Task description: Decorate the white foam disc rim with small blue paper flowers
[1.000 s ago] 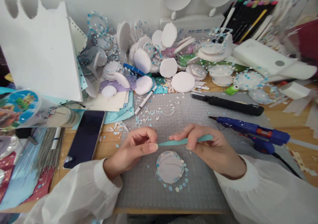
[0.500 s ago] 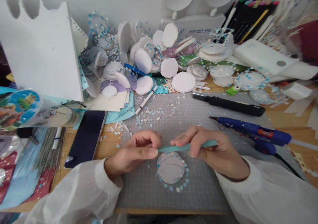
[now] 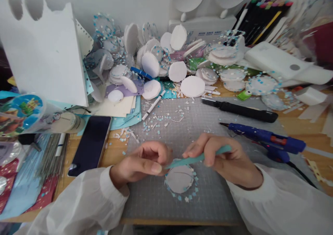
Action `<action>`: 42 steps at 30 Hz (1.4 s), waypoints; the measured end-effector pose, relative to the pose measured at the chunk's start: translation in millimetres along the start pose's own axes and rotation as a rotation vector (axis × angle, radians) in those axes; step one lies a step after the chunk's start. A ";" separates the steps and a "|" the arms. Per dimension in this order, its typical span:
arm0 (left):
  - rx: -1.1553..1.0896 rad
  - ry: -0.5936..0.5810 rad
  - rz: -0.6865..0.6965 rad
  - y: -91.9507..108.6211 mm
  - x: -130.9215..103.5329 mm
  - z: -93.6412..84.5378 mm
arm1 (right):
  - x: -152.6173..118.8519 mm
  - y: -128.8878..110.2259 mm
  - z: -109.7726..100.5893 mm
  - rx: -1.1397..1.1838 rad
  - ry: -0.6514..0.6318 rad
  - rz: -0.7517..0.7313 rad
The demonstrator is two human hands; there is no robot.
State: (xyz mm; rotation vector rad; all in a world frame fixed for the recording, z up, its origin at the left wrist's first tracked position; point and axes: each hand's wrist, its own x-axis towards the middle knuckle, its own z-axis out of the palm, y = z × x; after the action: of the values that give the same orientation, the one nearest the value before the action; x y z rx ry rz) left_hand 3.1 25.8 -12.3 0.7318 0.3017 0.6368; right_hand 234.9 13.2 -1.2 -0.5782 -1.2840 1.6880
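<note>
A narrow teal paper strip (image 3: pixel 189 160) stretches between my two hands above the grey cutting mat (image 3: pixel 208 203). My left hand (image 3: pixel 144 160) is closed, with thumb and finger pinched at the strip's left end. Toward its other end, my right hand (image 3: pixel 225 160) grips the strip between thumb and fingers, and a short tail shows past them. Below the strip lies a round white disc (image 3: pixel 179 181) edged with small blue and white stars; the strip and left fingers overlap its upper rim in view.
On the right of the mat lie a blue glue gun (image 3: pixel 262 136) and a black-handled cutter (image 3: pixel 244 111). A phone (image 3: pixel 90 146) is at left, beside thin wires (image 3: pixel 52 158). White foam discs (image 3: pixel 192 85) crowd the back. Tiny stars and scraps (image 3: pixel 153 124) litter the mat.
The strip has tilted more, its left end dipping toward the disc. My right hand has shifted slightly right, and the left fingertips have turned a little lower.
</note>
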 end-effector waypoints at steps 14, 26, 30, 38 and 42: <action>0.108 0.193 0.053 -2.4 -1.5 -5.4 | 3.8 2.4 4.8 0.113 0.199 0.078; 0.187 0.342 0.019 -0.9 4.1 1.6 | 1.1 10.0 3.0 0.005 0.175 0.034; 0.163 0.338 -0.002 -1.1 4.7 2.6 | 0.4 11.8 2.2 -0.030 0.183 0.019; 0.171 0.253 -0.045 -2.4 1.3 1.5 | 0.8 10.8 5.2 -0.061 0.186 0.018; 0.155 0.218 -0.038 -1.2 1.3 -0.4 | 2.9 8.5 5.8 -0.044 0.247 0.034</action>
State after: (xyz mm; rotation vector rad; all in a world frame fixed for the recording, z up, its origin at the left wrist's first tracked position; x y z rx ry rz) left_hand 4.4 26.2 -13.5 0.8044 0.5692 0.6629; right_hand 225.8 12.5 -6.6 -0.8117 -1.1409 1.5633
